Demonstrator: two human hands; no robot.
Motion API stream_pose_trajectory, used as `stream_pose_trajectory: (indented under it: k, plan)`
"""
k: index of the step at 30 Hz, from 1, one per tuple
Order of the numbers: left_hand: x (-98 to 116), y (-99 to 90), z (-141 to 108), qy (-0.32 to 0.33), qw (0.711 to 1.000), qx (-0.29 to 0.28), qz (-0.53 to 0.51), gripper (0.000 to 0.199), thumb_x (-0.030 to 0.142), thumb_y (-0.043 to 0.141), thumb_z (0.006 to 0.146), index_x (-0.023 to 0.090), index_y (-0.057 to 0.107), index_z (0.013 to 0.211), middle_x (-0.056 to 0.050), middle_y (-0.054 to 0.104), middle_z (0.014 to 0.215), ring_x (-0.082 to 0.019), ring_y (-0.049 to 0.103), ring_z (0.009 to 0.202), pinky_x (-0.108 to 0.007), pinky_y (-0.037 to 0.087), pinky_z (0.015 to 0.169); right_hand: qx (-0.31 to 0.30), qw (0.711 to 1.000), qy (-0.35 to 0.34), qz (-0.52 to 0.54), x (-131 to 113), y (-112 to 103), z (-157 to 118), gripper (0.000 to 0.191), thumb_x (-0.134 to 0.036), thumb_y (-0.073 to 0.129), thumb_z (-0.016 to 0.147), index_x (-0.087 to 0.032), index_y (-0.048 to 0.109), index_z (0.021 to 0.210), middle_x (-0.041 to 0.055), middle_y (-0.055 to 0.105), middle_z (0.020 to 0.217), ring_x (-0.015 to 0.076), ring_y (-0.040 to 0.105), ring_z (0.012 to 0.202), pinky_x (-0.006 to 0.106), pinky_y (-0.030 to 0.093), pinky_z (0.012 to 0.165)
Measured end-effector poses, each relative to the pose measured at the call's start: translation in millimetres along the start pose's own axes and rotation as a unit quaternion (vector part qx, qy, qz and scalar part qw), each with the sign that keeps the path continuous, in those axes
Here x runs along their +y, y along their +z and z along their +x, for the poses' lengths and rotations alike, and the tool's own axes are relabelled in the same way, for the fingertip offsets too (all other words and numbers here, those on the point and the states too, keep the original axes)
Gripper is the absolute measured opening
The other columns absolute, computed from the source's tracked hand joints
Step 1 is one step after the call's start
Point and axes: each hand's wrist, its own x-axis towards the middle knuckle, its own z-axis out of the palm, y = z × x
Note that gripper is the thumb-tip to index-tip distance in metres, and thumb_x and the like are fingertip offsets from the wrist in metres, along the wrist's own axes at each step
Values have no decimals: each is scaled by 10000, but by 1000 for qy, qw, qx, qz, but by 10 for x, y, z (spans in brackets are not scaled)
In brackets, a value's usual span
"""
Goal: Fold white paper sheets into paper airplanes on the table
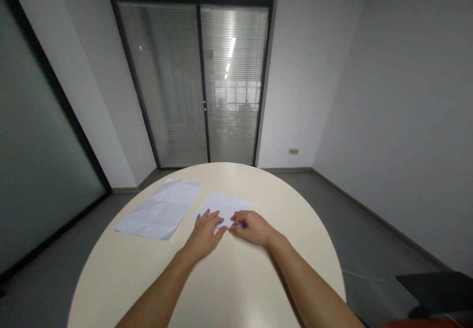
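Note:
A white sheet of paper (224, 202) lies on the round table in front of me, its near edge partly covered by both hands. My left hand (207, 230) rests on the sheet's near left part with fingers spread and thumb stretched toward the near edge. Close beside it, my right hand (253, 227) has its fingers curled, thumb and fingertips pinched at the sheet's near right edge. To the left lies a larger creased sheet (159, 210), flat with fold lines across it and touched by neither hand.
The round cream table (218, 278) spans the lower middle. Beyond it stands a glass door (185, 86) with blinds. A black chair-like object (436, 288) is at the lower right. A glass panel (40, 146) with a black frame is on the left.

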Motion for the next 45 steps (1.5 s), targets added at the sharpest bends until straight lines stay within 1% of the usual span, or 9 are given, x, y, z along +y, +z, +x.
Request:
stream_pose_trajectory:
  k: [4,10,13,16,21,28,35,41,45]
  plan:
    - [-17,14,9,-2,1000,1,-9,358,417,519,961,232,677,1223,-94,518,1497,-350,336,1463,-614,222,1176,-11,1000,-12,-4,-10,-27,1,185,-296,618,848,-202,770,895,46,768,973,193,672,854,280,475,806]
    - [-39,27,-1,0,1000,7,-17,327,404,532,957,231,675,1194,-92,528,1488,-362,337,1459,-627,221,1172,-19,1000,-7,14,-7,-76,-13,212,-199,579,815,-205,776,890,15,765,872,172,650,779,260,451,746]
    - [-41,28,2,3,1000,8,-27,239,355,518,961,225,677,1082,-72,545,1473,-367,333,1460,-631,237,1165,2,1000,4,14,23,-67,-8,210,-217,565,845,-203,768,894,13,749,819,158,620,717,255,423,700]
    - [-37,30,7,1,999,7,-32,200,309,485,972,213,660,985,-66,546,1472,-359,333,1462,-630,244,1164,30,999,7,18,58,-44,-1,221,-266,547,901,-205,747,972,24,738,845,154,603,715,258,412,708]
    - [-17,19,17,-9,1000,-2,-23,216,285,460,988,201,659,997,-82,542,1475,-346,337,1462,-619,228,1175,55,998,34,27,125,4,6,269,-292,522,935,-204,661,1148,40,716,886,164,599,742,262,409,699]
    - [-36,45,19,-6,1000,3,-18,246,293,448,1003,199,675,993,-90,544,1473,-325,342,1464,-606,236,1169,84,994,66,29,202,39,2,303,-326,509,946,-208,609,1207,46,720,890,171,616,729,266,421,691]
    - [-44,32,28,14,999,39,-4,204,248,473,989,186,668,992,-100,631,1368,-299,469,1379,-542,284,1164,112,988,107,15,239,18,18,315,-335,502,938,-214,641,1193,43,731,884,182,639,753,272,431,696]
    - [-51,19,24,35,996,77,-26,177,225,490,972,180,660,987,-109,698,1216,-238,602,1214,-382,435,1060,119,985,124,-7,238,39,30,312,-319,495,941,-227,671,1182,46,743,916,194,658,795,284,449,729]
    - [-51,18,21,21,996,79,-34,172,234,498,968,188,663,987,-96,700,1207,-230,605,1201,-365,452,1036,120,987,108,-18,230,54,26,342,-278,482,945,-221,667,1226,68,746,1083,212,676,954,301,472,841]
